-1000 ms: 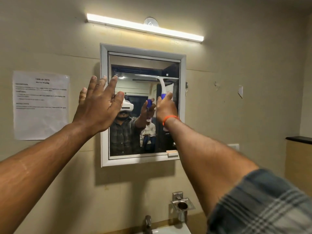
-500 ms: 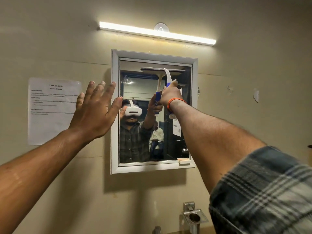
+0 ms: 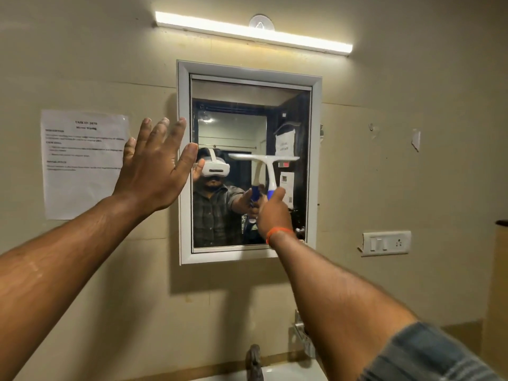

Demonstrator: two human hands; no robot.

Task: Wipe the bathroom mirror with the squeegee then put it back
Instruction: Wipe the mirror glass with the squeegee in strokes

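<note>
A white-framed mirror (image 3: 247, 119) hangs on the beige wall ahead. The squeegee (image 3: 270, 171), white with a blue grip, lies with its blade flat against the glass about halfway up the right half of the mirror. My right hand (image 3: 273, 213), with an orange band at the wrist, is closed around the blue handle below the blade. My left hand (image 3: 156, 171) is raised with fingers spread, palm toward the wall, overlapping the mirror's left frame and holding nothing.
A printed sheet (image 3: 82, 163) is taped to the wall left of the mirror. A light bar (image 3: 253, 33) glows above. A switch plate (image 3: 386, 242) sits right of the mirror. Below are a tap (image 3: 254, 362), a basin rim (image 3: 291, 373) and a metal holder (image 3: 301, 336).
My right hand has drawn the squeegee down the glass from near the mirror's top to its middle. My left hand stays raised and spread beside the left frame.
</note>
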